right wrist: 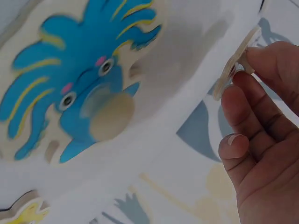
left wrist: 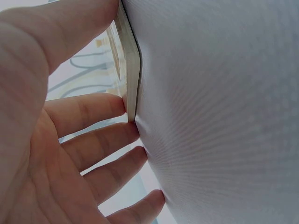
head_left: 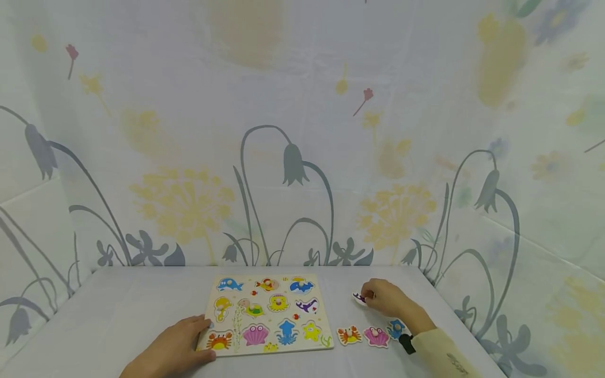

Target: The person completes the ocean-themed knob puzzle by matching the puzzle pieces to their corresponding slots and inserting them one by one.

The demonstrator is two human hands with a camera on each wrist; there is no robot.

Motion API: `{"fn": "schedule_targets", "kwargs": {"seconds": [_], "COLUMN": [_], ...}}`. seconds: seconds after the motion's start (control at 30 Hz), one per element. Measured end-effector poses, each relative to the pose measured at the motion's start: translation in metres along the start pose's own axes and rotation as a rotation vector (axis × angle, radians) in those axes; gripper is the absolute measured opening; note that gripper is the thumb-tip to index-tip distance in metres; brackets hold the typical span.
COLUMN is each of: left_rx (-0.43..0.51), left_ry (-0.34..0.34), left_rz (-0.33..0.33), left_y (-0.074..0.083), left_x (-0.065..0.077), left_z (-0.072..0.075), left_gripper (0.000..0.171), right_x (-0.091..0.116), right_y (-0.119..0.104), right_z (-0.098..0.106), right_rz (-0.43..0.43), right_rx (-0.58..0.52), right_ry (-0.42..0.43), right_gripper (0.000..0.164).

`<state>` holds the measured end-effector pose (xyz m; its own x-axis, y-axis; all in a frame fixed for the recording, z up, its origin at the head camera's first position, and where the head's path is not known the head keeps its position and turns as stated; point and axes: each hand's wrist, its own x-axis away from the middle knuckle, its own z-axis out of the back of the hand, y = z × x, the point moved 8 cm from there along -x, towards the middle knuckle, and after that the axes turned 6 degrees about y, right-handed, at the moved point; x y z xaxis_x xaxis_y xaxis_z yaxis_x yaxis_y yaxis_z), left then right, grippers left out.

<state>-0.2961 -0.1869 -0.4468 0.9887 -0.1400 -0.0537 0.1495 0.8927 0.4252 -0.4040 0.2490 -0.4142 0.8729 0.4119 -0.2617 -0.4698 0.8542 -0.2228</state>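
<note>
My right hand (head_left: 385, 298) pinches a small wooden puzzle piece (head_left: 358, 298), purple and white on its face, above the table right of the board. In the right wrist view that piece (right wrist: 237, 63) shows edge-on, its back knob partly hidden by thumb and fingers. My left hand (head_left: 175, 344) rests at the near left corner of the sea-animal puzzle board (head_left: 295, 348), thumb by the front edge, fingers along the left side. The left wrist view shows the spread fingers (left wrist: 100, 144) touching the board's edge (left wrist: 133, 70) and the table.
Loose knobbed pieces lie right of the board: a crab (head_left: 349, 335), a pink shell (head_left: 376, 337) and a blue squid (head_left: 395, 328) beside my right wrist. A yellow piece (right wrist: 28, 212) shows partly in the right wrist view. A flower-printed curtain (head_left: 302, 210) hangs behind the white table (head_left: 142, 294).
</note>
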Motion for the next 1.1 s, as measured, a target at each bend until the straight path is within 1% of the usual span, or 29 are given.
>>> {"fn": "schedule_targets", "kwargs": {"seconds": [0.17,0.27,0.37,0.53,0.9,1.1], "left_rx": [0.003,0.006,0.007,0.004,0.005,-0.003], "left_ry": [-0.002,-0.007,-0.009,-0.004,0.002,-0.007], "left_rz": [-0.006,0.0,0.006,-0.004,0.001,0.007], "left_y": [-0.001,-0.001,-0.001,0.0,0.0,0.001], "left_x": [0.0,0.0,-0.001,-0.001,0.0,0.0], "left_z": [-0.001,-0.002,-0.002,-0.001,0.0,-0.001], "left_gripper": [0.081,0.081,0.082,0.081,0.08,0.081], "right_x": [-0.011,-0.017,-0.023,-0.031,-0.041,-0.046], "right_y": [-0.024,-0.039,-0.053,-0.07,-0.106,-0.119], "right_z": [-0.007,-0.01,-0.014,-0.023,-0.038,-0.047], "right_rz": [0.067,0.089,0.09,0.084,0.107,0.126], "right_rx": [0.014,0.008,-0.01,-0.021,0.006,0.018], "right_ry": [-0.002,-0.013,-0.033,-0.073,-0.119,-0.156], "right_gripper": [0.007,0.007,0.006,0.007,0.006,0.006]}}
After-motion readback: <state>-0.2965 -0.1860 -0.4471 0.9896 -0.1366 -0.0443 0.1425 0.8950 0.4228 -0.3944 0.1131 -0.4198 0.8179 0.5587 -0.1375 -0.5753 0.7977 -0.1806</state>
